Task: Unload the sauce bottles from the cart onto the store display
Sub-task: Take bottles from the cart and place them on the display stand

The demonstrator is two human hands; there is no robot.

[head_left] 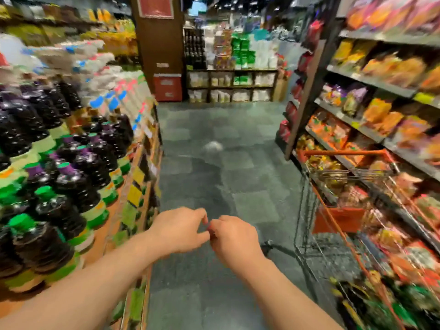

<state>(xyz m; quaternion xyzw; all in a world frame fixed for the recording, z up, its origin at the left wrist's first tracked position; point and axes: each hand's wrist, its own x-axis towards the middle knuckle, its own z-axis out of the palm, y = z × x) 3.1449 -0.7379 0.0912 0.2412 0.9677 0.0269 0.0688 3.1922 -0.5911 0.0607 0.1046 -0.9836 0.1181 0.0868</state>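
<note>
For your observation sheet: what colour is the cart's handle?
Orange, seen in the head view: the cart handle.

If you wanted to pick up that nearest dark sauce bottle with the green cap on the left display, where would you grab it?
Probably by the narrow neck just under the green cap of the nearest sauce bottle, coming from above and from the aisle side. It stands upright at the front edge of the display, with other bottles packed close behind and beside it, so its wide body is hard to wrap. The left hand is nearer.

I see my left hand [179,231] and right hand [234,236] bare, both forearms uncovered, no sleeves, rings or watch showing.
</note>
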